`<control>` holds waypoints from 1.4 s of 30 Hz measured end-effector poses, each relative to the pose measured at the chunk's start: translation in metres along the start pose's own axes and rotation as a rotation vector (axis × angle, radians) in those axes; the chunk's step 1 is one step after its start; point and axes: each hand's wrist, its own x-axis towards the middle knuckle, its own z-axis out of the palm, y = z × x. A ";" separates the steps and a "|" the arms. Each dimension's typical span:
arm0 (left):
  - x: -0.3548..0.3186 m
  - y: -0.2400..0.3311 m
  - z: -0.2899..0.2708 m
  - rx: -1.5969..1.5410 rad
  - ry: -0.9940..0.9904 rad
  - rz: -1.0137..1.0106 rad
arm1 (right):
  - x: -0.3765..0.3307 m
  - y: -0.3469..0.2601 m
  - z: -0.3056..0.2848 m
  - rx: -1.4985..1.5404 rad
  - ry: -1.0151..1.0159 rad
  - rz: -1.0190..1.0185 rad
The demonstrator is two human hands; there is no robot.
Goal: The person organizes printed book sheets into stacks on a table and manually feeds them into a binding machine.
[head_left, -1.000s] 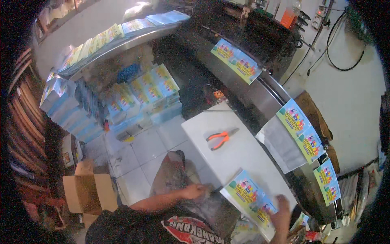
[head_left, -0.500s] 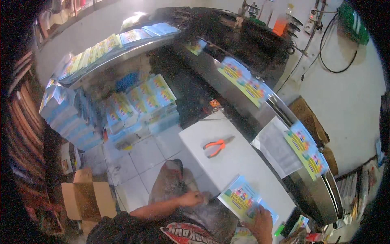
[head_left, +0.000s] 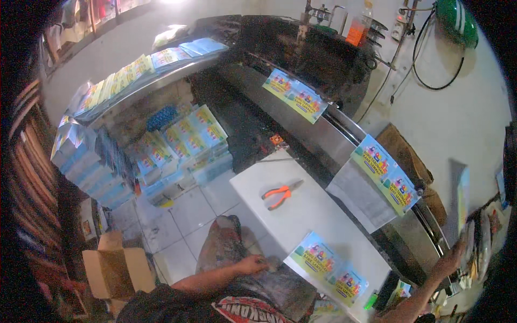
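Observation:
My right hand [head_left: 455, 257] reaches out at the far right, closed on the lower end of a thin printed sheet [head_left: 461, 196]. The sheet stands nearly upright and shows almost edge-on. My left hand [head_left: 253, 265] rests over my lap with its fingers curled; what they hold, if anything, is hidden. Between the hands, a stack of blue-and-yellow printed sheets [head_left: 326, 269] lies on the near end of the white table [head_left: 258, 175]. Orange-handled pliers [head_left: 280, 195] lie farther up that table, touched by neither hand.
A long metal machine rail [head_left: 344, 121] slants along the table's right side, carrying printed sheets [head_left: 385, 175]. Tall stacks of printed sheets [head_left: 196, 134] stand on the tiled floor at left. An opened cardboard box [head_left: 116, 272] sits at lower left. A green lamp [head_left: 456, 22] hangs upper right.
My right hand has left the table stack and swung up and right with a sheet in it. Sheets along the rail sit at different places. My left hand stays over my lap.

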 end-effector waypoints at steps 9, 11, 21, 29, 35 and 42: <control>-0.019 -0.005 -0.004 0.000 0.165 0.137 | -0.079 0.052 0.081 0.013 -0.737 -0.075; 0.000 -0.004 -0.001 0.072 0.065 0.248 | -0.092 0.063 0.064 0.110 -0.663 0.004; 0.042 -0.056 -0.014 0.081 -0.157 0.123 | -0.140 -0.124 0.057 0.252 -0.622 -0.064; -0.044 -0.012 -0.144 0.093 0.004 -0.039 | -0.036 -0.442 0.060 0.751 -1.234 -0.404; -0.191 0.042 -0.370 -0.214 0.442 -0.318 | -0.030 -0.595 0.062 0.831 -1.545 -0.273; -0.242 0.063 -0.523 -0.542 0.555 -0.293 | -0.071 -0.666 0.113 0.651 -1.735 -0.477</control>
